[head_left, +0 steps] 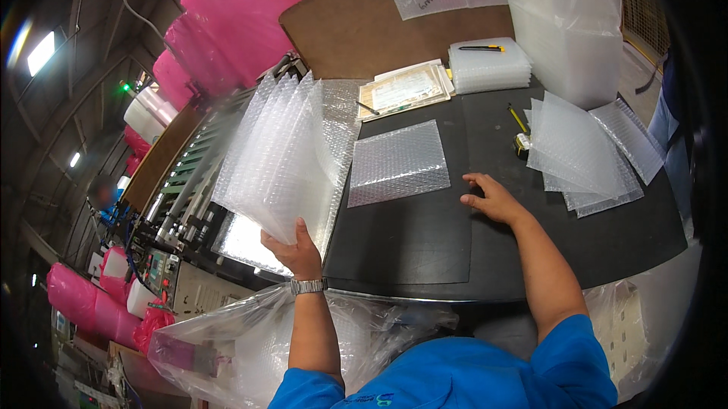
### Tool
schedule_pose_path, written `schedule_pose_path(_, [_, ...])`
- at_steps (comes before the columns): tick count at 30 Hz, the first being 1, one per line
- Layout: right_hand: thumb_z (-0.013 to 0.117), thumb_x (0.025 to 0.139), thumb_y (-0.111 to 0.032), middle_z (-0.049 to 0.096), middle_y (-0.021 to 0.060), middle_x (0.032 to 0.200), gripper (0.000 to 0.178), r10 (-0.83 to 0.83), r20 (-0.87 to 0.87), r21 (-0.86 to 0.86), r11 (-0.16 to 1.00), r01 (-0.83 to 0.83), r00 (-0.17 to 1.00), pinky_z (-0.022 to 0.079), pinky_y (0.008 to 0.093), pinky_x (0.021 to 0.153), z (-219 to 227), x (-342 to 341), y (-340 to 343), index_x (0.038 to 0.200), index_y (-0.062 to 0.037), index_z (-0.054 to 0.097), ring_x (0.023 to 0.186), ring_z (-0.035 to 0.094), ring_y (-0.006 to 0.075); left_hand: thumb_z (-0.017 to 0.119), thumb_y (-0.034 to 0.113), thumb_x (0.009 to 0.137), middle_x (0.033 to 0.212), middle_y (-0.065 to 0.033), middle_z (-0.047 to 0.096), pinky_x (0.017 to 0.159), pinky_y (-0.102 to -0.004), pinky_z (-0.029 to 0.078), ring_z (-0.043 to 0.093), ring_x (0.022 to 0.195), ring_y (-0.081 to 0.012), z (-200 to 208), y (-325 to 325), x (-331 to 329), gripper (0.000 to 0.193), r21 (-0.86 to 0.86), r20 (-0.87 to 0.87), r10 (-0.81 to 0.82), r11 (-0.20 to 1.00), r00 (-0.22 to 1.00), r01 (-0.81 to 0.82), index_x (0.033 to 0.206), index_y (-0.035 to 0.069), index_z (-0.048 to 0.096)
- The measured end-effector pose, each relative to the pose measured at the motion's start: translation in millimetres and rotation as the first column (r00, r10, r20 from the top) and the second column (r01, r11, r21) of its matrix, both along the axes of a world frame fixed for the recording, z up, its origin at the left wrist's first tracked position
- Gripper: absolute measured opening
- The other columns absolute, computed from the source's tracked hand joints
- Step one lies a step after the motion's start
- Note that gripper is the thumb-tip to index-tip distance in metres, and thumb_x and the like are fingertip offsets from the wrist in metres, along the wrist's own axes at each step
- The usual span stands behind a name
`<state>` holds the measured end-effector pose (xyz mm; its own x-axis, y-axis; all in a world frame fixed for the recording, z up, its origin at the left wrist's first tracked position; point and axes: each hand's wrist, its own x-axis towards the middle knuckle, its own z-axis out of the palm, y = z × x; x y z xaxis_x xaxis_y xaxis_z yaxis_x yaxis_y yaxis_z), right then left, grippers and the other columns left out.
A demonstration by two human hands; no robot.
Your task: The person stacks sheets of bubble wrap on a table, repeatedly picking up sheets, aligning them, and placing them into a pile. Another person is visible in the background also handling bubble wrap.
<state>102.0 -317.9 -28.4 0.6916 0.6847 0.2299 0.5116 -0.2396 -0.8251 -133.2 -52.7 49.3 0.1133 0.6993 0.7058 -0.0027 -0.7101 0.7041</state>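
By the left edge of the table (402,253), the left hand (294,254) grips bubble-wrap sheets (279,155). The right hand (497,201) is half-open, empty.

Near the rear left corner of the black tabletop (629,250) lies a stack of cream-and-white paper sheets (406,89), with 1 slim dark pen (368,108) at its left side. Farther right, toward the rear edge, is 1 slim yellow-and-black cutter (482,48). A compact black-and-yellow tape measure (522,146) sits inward from the right edge. Beyond the rear edge stands a broad brown board (379,41), with large, glossy pink plastic-wrapped bundles (235,14) behind it. Past the left edge are a grey control panel with buttons (161,268) and, overhead, 2 lit white lamps (41,53).
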Motion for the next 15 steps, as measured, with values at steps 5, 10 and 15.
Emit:
schedule_pose_path(5, [0.06,0.076,-0.046,0.05,0.0164,0.111,0.061,0.0,0.0,-0.007,1.0,0.0,1.0,0.037,0.0374,0.092,0.5,-0.1,0.2,0.12,-0.0066,0.046,0.108,0.046,0.0286,0.066,0.02,0.078,0.114,-0.0244,0.041,0.089,-0.04,0.038,0.045,0.104,-0.0317,-2.1,5.0,-0.5,0.065,0.071,0.014,0.016,0.997,1.0,-0.017,0.121,-0.007,0.025])
schedule_pose_path(10, [0.061,0.076,-0.045,0.051,0.0163,0.109,0.06,-0.001,0.006,-0.017,1.0,0.001,1.0,0.037,0.0371,0.091,-0.1,0.6,-0.1,0.119,-0.0068,0.047,0.107,0.047,0.0288,0.064,0.015,0.078,0.118,-0.0224,0.038,0.095,-0.039,0.033,0.042,0.109,-0.0297,-3.0,5.0,0.4,0.064,0.026,0.037,-0.008,1.0,0.999,0.007,0.123,-0.007,0.024])
schedule_pose_path(15, [0.061,0.076,-0.044,0.051,0.0161,0.109,0.058,0.012,0.023,-0.024,1.0,-0.011,1.0,0.037,0.0369,0.09,-1.6,1.9,-0.6,0.119,-0.0071,0.047,0.106,0.047,0.0287,0.064,0.015,0.078,0.12,-0.0227,0.038,0.095,-0.0387,0.032,0.041,0.11,-0.0304,-1.7,3.4,1.1,0.066,-0.014,0.069,-0.044,0.999,0.997,0.045,0.124,-0.007,0.023])
